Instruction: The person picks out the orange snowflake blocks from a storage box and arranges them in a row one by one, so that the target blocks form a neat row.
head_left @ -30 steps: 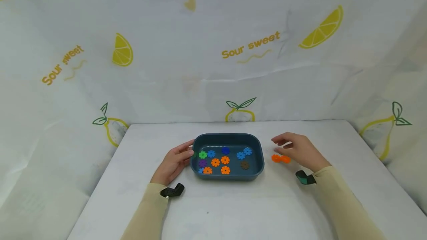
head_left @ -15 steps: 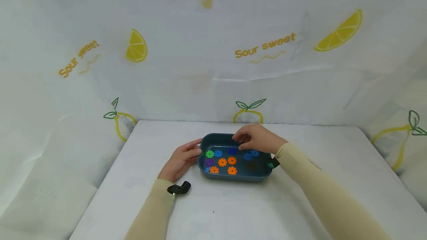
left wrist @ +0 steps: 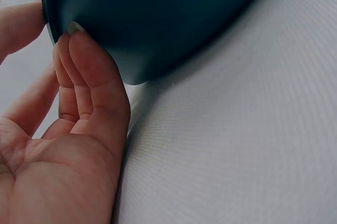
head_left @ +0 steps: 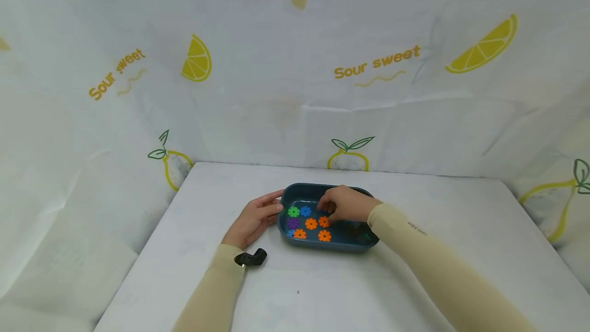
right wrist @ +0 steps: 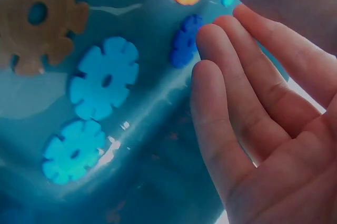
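Note:
A dark blue-green rectangular tray [head_left: 304, 243] stands on the white table, with several notched plastic discs inside. The left hand [head_left: 252, 221] holds the tray's left end, its fingertips [left wrist: 87, 55] against the outer wall in the left wrist view. Over the right half of the tray, the right hand [head_left: 349, 205] reaches down inside, its thumb close to an orange disc [head_left: 324, 221]. In the right wrist view, its fingers [right wrist: 210, 92] are extended near a dark blue disc [right wrist: 185, 42], gripping nothing visible. Two light blue discs [right wrist: 104, 78] and a brown disc [right wrist: 39, 21] lie beside them.
Green [head_left: 293, 211], blue [head_left: 306, 211] and purple [head_left: 293, 224] discs lie in the tray's left part, with more orange discs [head_left: 324, 235] toward the front. Behind the white table [head_left: 322, 291] hangs a lemon-printed cloth [head_left: 258, 111].
My right hand has moved left from beside two orange discs on the table and down into the tray. Those discs are out of sight now. The left hand stays at the tray's left end.

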The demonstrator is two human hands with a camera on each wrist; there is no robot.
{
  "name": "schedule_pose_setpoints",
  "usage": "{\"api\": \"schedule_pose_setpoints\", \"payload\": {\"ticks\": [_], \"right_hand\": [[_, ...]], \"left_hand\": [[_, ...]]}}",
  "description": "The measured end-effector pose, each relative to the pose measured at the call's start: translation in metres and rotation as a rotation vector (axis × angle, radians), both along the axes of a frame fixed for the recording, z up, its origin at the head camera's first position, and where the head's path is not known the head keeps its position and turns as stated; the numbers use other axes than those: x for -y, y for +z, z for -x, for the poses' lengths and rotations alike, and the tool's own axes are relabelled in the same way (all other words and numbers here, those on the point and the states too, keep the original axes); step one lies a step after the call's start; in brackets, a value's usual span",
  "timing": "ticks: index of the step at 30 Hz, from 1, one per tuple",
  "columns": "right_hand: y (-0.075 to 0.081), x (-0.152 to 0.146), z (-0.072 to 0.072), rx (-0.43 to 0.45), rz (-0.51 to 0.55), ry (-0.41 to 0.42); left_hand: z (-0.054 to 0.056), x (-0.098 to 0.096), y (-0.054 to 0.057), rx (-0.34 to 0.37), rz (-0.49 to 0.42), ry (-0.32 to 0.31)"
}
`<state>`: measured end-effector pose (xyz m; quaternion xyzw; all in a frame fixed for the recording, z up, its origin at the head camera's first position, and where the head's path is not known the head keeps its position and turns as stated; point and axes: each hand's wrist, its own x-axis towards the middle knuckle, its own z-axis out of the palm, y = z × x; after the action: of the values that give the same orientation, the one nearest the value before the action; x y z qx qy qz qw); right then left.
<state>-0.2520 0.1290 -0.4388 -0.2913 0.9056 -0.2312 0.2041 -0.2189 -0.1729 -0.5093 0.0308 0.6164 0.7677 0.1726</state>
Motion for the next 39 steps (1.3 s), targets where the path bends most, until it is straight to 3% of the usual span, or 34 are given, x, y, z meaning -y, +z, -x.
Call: {"api": "schedule_pose_setpoints", "payload": {"ticks": [14, 31, 39], "right_hand": [[-0.013, 0.004, -0.002, -0.034, -0.028, 0.007], [-0.007, 0.008, -0.005, -0.035, -0.032, 0.006], [0.000, 0.004, -0.003, -0.003, 0.022, -0.022]], "left_hand": [[-0.001, 0.002, 0.000, 0.011, -0.004, 0.001], [0.000, 0.001, 0.000, -0.004, 0.000, -0.004], [0.001, 0.001, -0.001, -0.006, 0.001, -0.009]]}}
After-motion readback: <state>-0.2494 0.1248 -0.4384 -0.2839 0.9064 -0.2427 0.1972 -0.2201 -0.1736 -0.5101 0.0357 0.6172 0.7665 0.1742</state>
